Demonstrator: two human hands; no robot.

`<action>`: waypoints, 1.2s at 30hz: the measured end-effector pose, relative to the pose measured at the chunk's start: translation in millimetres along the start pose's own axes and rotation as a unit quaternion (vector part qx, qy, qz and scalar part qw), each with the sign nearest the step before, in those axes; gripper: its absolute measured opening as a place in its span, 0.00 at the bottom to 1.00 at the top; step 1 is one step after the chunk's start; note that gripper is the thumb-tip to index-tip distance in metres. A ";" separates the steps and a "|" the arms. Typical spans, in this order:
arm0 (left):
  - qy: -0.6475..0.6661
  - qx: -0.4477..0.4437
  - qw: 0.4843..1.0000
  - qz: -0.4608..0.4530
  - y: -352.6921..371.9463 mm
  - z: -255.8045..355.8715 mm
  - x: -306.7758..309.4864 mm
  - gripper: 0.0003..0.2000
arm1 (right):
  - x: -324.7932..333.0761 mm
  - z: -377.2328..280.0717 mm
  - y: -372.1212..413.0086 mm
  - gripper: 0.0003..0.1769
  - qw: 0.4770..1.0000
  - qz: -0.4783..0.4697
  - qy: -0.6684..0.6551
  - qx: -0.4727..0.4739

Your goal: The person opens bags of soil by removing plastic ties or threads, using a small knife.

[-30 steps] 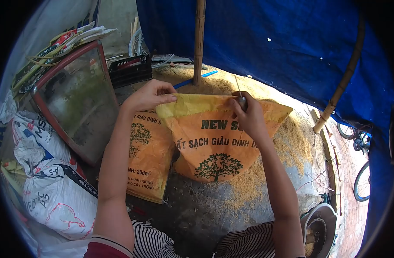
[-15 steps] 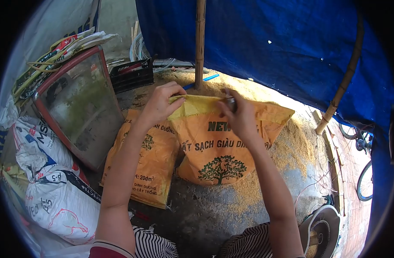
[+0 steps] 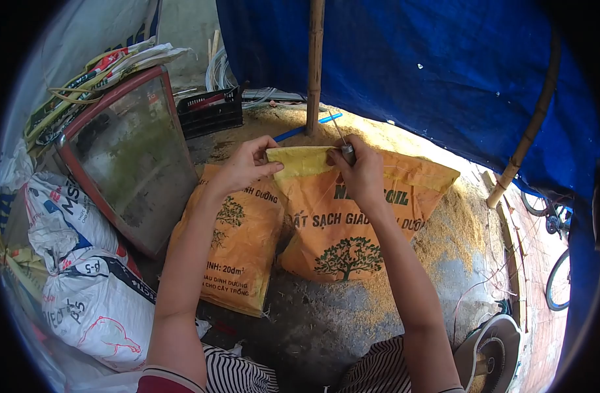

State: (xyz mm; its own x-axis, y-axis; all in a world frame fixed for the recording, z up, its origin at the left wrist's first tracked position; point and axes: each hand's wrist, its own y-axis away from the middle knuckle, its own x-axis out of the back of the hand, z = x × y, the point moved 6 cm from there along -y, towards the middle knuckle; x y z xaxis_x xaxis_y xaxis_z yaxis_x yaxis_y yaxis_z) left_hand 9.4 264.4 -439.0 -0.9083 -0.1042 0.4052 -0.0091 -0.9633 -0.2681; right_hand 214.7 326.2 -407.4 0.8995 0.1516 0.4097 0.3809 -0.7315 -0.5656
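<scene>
A filled-looking orange sack [image 3: 349,226] with a printed tree stands in front of me, its yellow top edge folded flat. My left hand [image 3: 251,164] pinches the left corner of that edge between thumb and fingers. Farther right along the same edge, my right hand [image 3: 364,171] is closed round the grey handle of an awl [image 3: 348,153], whose thin metal shaft points up and slightly left. Its fingertips also touch the yellow hem. A thin pale thread crosses the sack's upper front. Left of it lies a second orange sack [image 3: 238,255] with similar print.
White printed sacks [image 3: 93,314] and a red-framed panel [image 3: 120,164] crowd the left. Behind stand a black crate [image 3: 211,111] and a bamboo pole [image 3: 315,65] amid loose husks [image 3: 457,226]. A grey bucket [image 3: 467,357] sits low right.
The view has shifted slightly, moving the scene rightward. My right hand has come a little left along the hem, and the awl's shaft now shows clearly, pointing upward. My left hand keeps its pinch.
</scene>
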 end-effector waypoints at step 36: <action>-0.291 -0.030 0.954 0.057 -32.5 65.5 -44.0 0.15 | 43.6 -11.1 53.0 0.16 0.903 -0.235 -0.194 -0.304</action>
State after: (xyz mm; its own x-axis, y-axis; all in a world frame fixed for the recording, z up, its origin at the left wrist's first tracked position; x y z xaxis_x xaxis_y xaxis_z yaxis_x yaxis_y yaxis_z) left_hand 77.1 284.1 -390.8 -0.5183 -0.3442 0.7829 0.0357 -0.9233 -0.3823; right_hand 271.8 286.7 -411.5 0.7217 0.6749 0.1540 0.6580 -0.7379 0.1498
